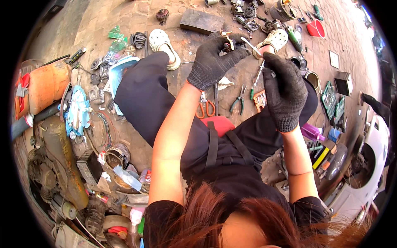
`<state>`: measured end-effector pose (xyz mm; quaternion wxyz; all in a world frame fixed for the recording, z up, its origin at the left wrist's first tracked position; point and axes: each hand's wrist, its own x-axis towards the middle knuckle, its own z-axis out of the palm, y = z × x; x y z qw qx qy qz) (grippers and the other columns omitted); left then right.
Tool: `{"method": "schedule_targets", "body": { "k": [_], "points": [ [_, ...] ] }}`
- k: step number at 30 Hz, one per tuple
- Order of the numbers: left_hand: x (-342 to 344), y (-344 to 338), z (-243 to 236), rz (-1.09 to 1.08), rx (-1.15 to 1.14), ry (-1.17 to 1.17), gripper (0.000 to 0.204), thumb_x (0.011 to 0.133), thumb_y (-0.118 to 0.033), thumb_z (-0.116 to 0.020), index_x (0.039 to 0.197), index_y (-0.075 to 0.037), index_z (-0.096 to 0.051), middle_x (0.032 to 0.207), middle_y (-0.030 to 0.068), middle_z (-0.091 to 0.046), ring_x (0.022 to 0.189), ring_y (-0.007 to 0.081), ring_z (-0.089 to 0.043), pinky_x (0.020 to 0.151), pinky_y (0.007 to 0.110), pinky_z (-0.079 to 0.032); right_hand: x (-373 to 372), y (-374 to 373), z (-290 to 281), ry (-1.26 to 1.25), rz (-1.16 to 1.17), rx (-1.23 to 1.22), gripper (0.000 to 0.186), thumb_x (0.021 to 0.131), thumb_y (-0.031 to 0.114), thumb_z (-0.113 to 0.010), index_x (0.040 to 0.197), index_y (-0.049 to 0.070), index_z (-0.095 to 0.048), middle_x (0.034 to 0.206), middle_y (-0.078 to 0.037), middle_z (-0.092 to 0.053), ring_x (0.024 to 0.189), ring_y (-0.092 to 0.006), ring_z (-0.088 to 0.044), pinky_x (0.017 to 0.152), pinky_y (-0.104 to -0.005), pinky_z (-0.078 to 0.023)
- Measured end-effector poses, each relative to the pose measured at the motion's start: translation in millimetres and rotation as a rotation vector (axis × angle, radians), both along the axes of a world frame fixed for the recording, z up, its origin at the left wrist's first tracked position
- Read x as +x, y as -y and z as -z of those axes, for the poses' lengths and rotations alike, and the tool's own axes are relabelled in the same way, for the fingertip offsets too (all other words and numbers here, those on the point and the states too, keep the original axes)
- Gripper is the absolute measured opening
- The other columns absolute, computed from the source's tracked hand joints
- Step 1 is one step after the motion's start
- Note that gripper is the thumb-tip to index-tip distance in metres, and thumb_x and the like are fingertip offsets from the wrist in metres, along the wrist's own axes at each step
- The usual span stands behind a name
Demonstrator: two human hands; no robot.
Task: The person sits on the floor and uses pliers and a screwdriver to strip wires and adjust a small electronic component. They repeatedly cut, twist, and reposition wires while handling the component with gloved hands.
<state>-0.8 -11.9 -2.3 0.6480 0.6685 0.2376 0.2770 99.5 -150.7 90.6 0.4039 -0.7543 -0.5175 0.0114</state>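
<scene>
My left hand point(217, 60), in a dark knitted glove, is closed around a small metal part point(227, 36) with brass-coloured pieces; its exact kind is hard to make out. My right hand point(286, 89), gloved alike, pinches a thin white strip point(250, 46) between its fingertips. The far end of the strip points at the small part, and I cannot tell whether they touch. Below the hands lie scissors point(205, 108) with orange handles, pliers point(238, 103) and a green-handled screwdriver point(252, 93).
A dark metal block point(202, 21) lies beyond my feet. An angle grinder point(294, 40) and a red bucket point(316, 29) are at the far right. A green tool case point(331, 101) lies open at right. An orange gas cylinder point(47, 86) and a blue basin point(117, 78) are at left.
</scene>
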Motion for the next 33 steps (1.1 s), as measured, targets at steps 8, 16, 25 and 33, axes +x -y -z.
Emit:
{"method": "schedule_targets", "body": {
  "k": [8, 16, 25, 33],
  "points": [
    [0.6, 1.1, 0.0, -0.091, 0.263, 0.106, 0.034, 0.079, -0.002, -0.068, 0.113, -0.003, -0.062, 0.108, 0.0051, -0.065, 0.096, 0.0111, -0.06, 0.082, 0.025, -0.05, -12.4, 10.5, -3.0, 0.099, -0.027, -0.118, 0.032, 0.072, 0.004, -0.068, 0.102, 0.013, -0.068, 0.072, -0.008, -0.057, 0.061, -0.0229, -0.055, 0.056, -0.0333, -0.045],
    [0.7, 5.5, -1.4, -0.099, -0.077, 0.108, 0.031, 0.073, -0.011, -0.074, 0.103, -0.008, -0.068, 0.094, 0.0073, -0.066, 0.085, 0.0174, -0.062, 0.076, 0.03, -0.049, -13.4, 3.0, 9.1, -0.035, 0.001, -0.04, 0.028, 0.078, 0.006, -0.065, 0.106, 0.009, -0.065, 0.08, -0.008, -0.06, 0.069, -0.0187, -0.057, 0.061, -0.0311, -0.046],
    [2.8, 2.9, -0.2, -0.059, 0.165, -0.069, 0.034, 0.083, -0.019, -0.07, 0.113, -0.004, -0.064, 0.095, 0.0066, -0.069, 0.079, 0.0074, -0.061, 0.071, 0.026, -0.05, -2.4, 4.4, 20.2, -0.849, 0.111, -0.069, 0.029, 0.094, 0.017, -0.052, 0.115, -0.002, -0.055, 0.079, -0.003, -0.058, 0.062, -0.0073, -0.05, 0.056, -0.0212, -0.042],
    [-0.5, 2.7, -7.3, -0.105, 0.135, -0.159, 0.033, 0.082, -0.031, -0.07, 0.105, -0.008, -0.068, 0.078, 0.0065, -0.068, 0.068, 0.0133, -0.06, 0.062, 0.028, -0.048, -10.5, 7.2, 19.6, -0.444, 0.039, -0.129, 0.032, 0.085, 0.01, -0.06, 0.117, 0.006, -0.062, 0.099, -0.015, -0.067, 0.087, -0.0212, -0.065, 0.08, -0.0305, -0.048]
  ]
}}
